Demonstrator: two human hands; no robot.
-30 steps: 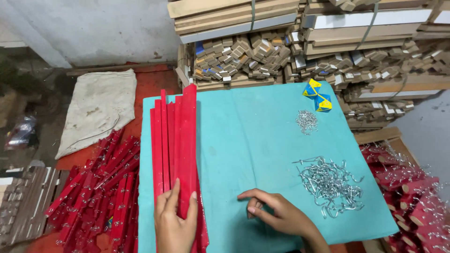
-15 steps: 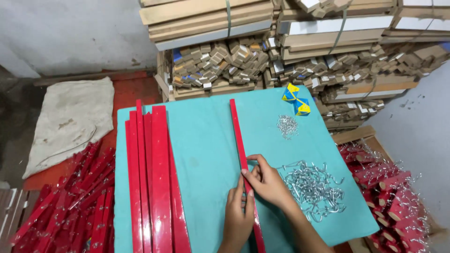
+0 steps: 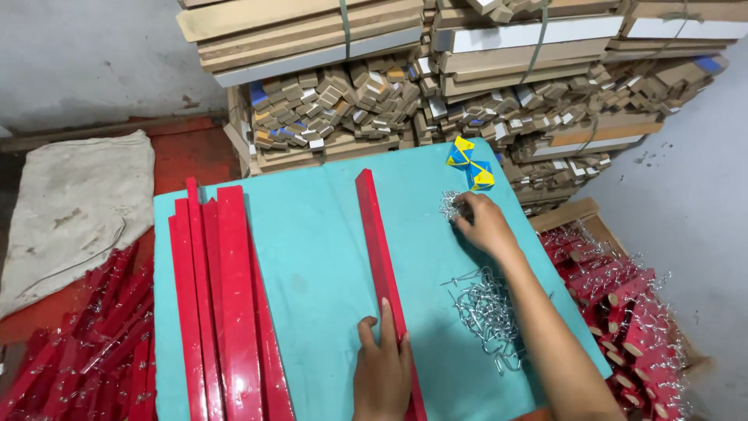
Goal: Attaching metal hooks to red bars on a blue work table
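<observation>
The left hand [image 3: 383, 373] lies flat on a single red strip [image 3: 382, 257], fingers extended and close together, pinning its near end to the teal desk [image 3: 319, 257]. The strip runs lengthwise along the desk centre, well apart from the stack of red strips [image 3: 222, 312] at the left edge. The right hand [image 3: 485, 224] reaches to a small cluster of metal hooks [image 3: 449, 204], fingers curled on them; whether they grip any cannot be told. A larger hook pile [image 3: 487, 312] lies beside the forearm.

L hand [image 3: 383, 366] flat, palm down; R hand [image 3: 485, 224] outstretched, fingers curled.
</observation>
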